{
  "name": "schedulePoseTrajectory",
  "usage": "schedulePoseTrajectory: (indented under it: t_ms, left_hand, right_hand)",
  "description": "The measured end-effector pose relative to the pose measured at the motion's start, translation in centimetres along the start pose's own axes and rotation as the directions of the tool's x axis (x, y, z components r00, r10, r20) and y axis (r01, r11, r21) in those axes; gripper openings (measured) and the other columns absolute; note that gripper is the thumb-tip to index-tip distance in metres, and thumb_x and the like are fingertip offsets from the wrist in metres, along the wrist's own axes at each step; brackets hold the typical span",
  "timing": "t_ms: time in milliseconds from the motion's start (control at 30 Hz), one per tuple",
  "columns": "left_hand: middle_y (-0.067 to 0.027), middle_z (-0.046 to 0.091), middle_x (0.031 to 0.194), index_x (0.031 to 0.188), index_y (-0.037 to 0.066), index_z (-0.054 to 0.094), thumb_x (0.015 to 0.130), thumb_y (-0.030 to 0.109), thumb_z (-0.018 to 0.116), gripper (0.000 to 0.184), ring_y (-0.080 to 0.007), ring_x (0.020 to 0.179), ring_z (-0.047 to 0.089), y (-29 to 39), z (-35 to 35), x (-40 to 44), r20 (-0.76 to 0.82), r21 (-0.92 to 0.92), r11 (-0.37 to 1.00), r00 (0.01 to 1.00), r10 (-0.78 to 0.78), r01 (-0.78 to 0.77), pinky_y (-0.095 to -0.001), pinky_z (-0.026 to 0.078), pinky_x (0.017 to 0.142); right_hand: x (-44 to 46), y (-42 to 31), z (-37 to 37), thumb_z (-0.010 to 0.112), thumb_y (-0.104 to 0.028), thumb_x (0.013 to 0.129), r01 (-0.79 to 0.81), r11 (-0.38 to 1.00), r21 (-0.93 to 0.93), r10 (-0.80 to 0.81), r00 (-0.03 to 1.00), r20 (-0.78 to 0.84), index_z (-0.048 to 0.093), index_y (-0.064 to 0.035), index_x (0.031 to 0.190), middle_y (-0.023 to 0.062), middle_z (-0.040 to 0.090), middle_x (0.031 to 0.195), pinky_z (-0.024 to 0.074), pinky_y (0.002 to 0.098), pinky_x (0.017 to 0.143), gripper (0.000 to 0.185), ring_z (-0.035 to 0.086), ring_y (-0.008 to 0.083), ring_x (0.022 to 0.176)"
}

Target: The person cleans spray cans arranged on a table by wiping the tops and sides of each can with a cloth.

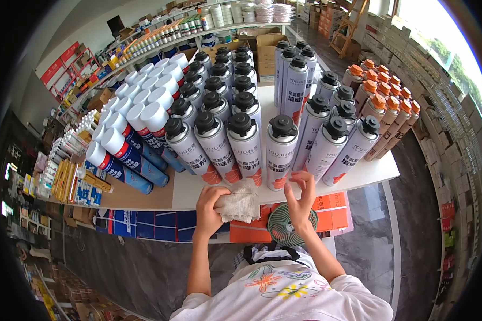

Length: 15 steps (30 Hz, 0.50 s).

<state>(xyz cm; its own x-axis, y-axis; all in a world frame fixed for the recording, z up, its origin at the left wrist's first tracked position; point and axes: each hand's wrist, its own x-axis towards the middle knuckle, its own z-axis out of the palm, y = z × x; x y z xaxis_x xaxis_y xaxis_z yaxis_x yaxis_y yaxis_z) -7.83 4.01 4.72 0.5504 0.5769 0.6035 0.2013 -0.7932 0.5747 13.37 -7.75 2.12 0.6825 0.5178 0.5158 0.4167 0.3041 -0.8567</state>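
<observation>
My left hand [209, 207] is closed on a crumpled beige cloth [240, 203] at the front edge of the white table [353, 182]. My right hand [302, 202] is empty, its fingers apart and curved, close to the lower part of a foam sealant can [280, 158]. Whether the fingertips touch that can, I cannot tell. This can is upright, white and orange with a black cap. Rows of matching black-capped cans [214, 142] stand to its left, and another group [329, 144] stands to its right.
White-capped blue cans [126, 152] and yellow tubes [72, 176] crowd the table's left side; orange-capped bottles [389, 109] stand at right. Below the edge are a green fan [284, 224] and orange boxes [329, 211]. Stocked shelves [166, 40] line the back. A wooden ladder [349, 27] stands behind.
</observation>
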Motion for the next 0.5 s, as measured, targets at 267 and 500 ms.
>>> schedulePoseTrajectory:
  t_ms: [267,500]
  left_hand:
    - [-0.0050,0.069,0.096,0.100,0.007,0.065,0.058,0.025,0.088,0.051,-0.0224,0.088,0.059,10.3,-6.8,16.7,-0.217,-0.061,0.908,0.893,0.394,-0.415,-0.0326,0.047,0.076]
    - [-0.0070,0.068,0.097,0.104,0.013,0.068,0.068,0.005,0.078,0.038,-0.0274,0.094,0.062,11.2,-2.4,24.8,0.446,0.057,0.862,0.785,0.430,-0.504,-0.0376,0.051,0.083]
  right_hand:
    - [3.9,-1.7,1.4,0.080,-0.008,0.075,0.110,0.981,-0.159,-0.111,0.994,0.002,0.045,-0.0002,0.122,0.0181,0.051,0.129,0.0416,0.0410,0.102,0.059,0.052,0.0310,0.117]
    - [5.2,-1.3,2.5,0.086,-0.021,0.071,0.082,0.959,-0.272,-0.070,0.996,0.055,0.033,0.0022,0.142,0.0229,0.045,0.134,0.0397,0.0449,0.105,0.092,0.047,0.0380,0.124]
